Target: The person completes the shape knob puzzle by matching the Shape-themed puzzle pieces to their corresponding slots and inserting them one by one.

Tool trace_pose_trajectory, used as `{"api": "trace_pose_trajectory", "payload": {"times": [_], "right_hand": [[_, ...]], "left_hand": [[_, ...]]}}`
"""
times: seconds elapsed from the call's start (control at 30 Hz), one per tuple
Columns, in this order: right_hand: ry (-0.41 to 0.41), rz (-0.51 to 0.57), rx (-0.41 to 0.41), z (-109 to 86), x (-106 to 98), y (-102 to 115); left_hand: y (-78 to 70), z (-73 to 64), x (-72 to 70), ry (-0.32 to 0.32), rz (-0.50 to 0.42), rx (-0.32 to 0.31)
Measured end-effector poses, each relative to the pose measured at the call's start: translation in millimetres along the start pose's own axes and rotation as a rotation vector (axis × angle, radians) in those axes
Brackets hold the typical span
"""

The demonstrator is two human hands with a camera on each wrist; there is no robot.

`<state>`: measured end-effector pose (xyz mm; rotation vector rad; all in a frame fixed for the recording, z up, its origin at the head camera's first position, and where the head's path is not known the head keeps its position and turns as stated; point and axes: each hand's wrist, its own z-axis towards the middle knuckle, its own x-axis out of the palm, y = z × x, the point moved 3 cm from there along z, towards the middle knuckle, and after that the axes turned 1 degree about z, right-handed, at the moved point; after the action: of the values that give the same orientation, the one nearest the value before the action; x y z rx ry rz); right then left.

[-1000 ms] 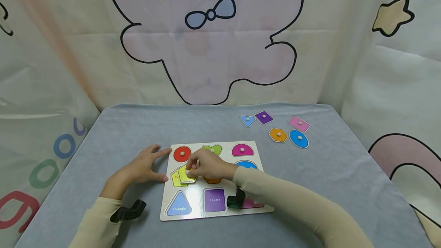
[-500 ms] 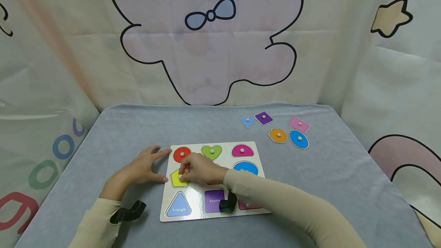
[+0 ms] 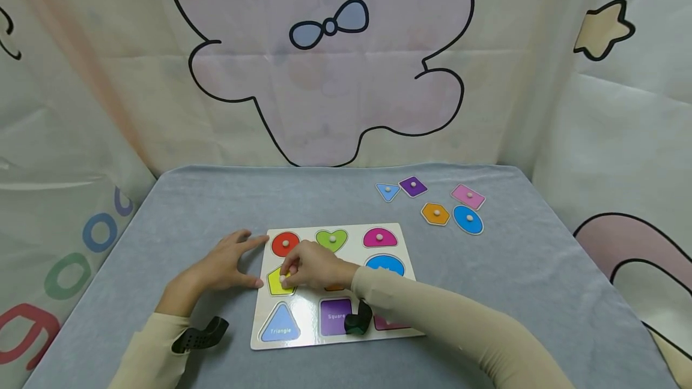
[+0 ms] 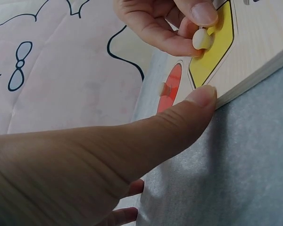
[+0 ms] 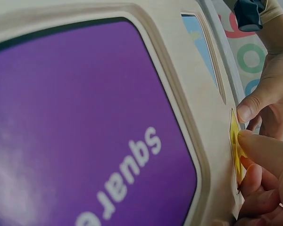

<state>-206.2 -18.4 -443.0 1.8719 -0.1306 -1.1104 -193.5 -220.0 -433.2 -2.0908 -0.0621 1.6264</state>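
Note:
A white shape puzzle board (image 3: 309, 320) lies on the table. In its left middle recess sits a yellow pentagon piece (image 3: 274, 281), flush with the board. My right hand (image 3: 313, 264) pinches that piece's small round knob (image 4: 201, 39) between thumb and fingers. My left hand (image 3: 221, 262) spreads its thumb and fingers along the board's left edge; the left wrist view shows the thumb tip (image 4: 203, 95) on the edge beside the pentagon. Red circle (image 3: 285, 244), green heart (image 3: 331, 239) and magenta half-circle (image 3: 380, 237) pieces sit in the top row. My right hand and arm hide parts of the board.
Beyond the board at the back right lie loose knobbed pieces: a light blue triangle (image 3: 387, 192), a purple piece (image 3: 413, 186), a pink one (image 3: 468, 196), an orange hexagon (image 3: 435, 214) and a blue oval (image 3: 468, 220). Recesses printed Triangle (image 3: 280, 323) and Square (image 3: 336, 316) face me.
The yellow pentagon piece has moved left and down from lying askew over its recess to lying inside it, with my right hand on its knob. My left hand has stayed at the board's edge.

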Motion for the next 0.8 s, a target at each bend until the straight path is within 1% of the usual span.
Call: {"api": "trace_pose_trajectory", "payload": {"times": [0.37, 0.53, 0.6, 0.8], "right_hand": [[-0.008, -0.013, 0.013, -0.8, 1.4, -1.6], [-0.008, 0.001, 0.017, -1.3, 2.2, -2.9], [0.001, 0.017, 0.006, -1.6, 2.1, -3.2], [0.047, 0.089, -0.076, -3.1, -3.4, -3.7]], "left_hand": [[-0.5, -0.2, -0.6, -0.002, 0.013, 0.001], [-0.7, -0.6, -0.4, -0.007, 0.011, 0.0], [-0.2, -0.6, 0.2, -0.009, 0.011, 0.0], [0.2, 1.5, 3.0, -0.005, 0.015, -0.018]]}}
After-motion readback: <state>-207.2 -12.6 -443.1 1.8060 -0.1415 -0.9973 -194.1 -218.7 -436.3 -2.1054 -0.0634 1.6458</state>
